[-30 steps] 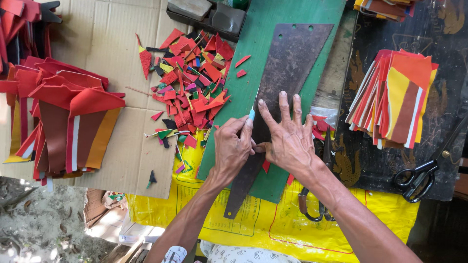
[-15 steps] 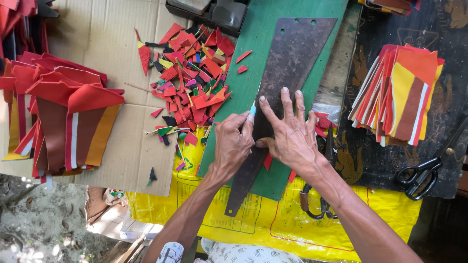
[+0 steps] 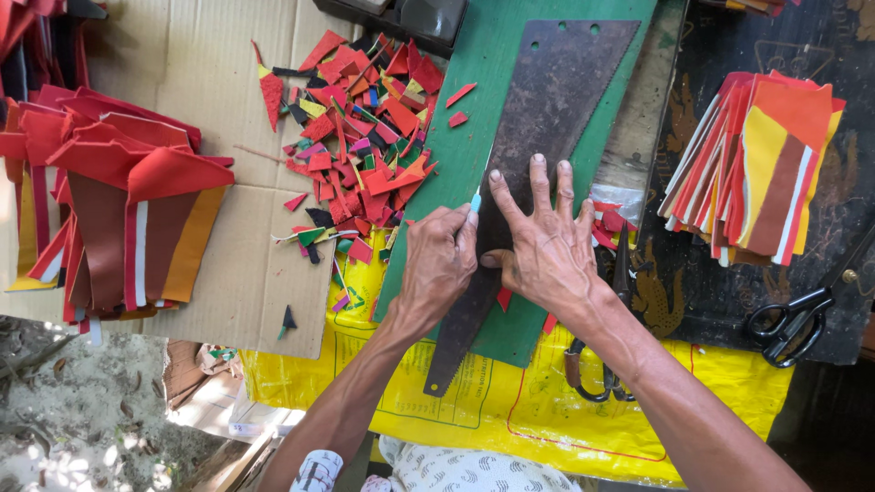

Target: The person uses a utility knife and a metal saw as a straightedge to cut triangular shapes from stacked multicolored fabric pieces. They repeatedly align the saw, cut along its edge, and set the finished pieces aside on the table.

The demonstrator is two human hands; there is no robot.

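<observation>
My right hand point(image 3: 542, 244) lies flat with fingers spread on a rusty, tapering metal template point(image 3: 547, 100) that rests on a green cutting mat point(image 3: 497, 109). My left hand point(image 3: 439, 260) is closed around a small cutter with a light blue tip point(image 3: 475, 201), held against the template's left edge. Whatever lies under the template is hidden. Red offcuts point(image 3: 460, 94) sit on the mat beside the blade edge.
A heap of coloured scraps point(image 3: 360, 118) covers cardboard point(image 3: 182, 55) left of the mat. Stacks of red, brown and yellow cut pieces lie at the left point(image 3: 118, 200) and right point(image 3: 761, 164). Black scissors point(image 3: 793, 319) rest at the right; another pair point(image 3: 597, 378) lies under my right wrist on yellow sheeting point(image 3: 510, 419).
Both hands stay in place on the template; the left hand with the cutter has barely shifted along its edge.
</observation>
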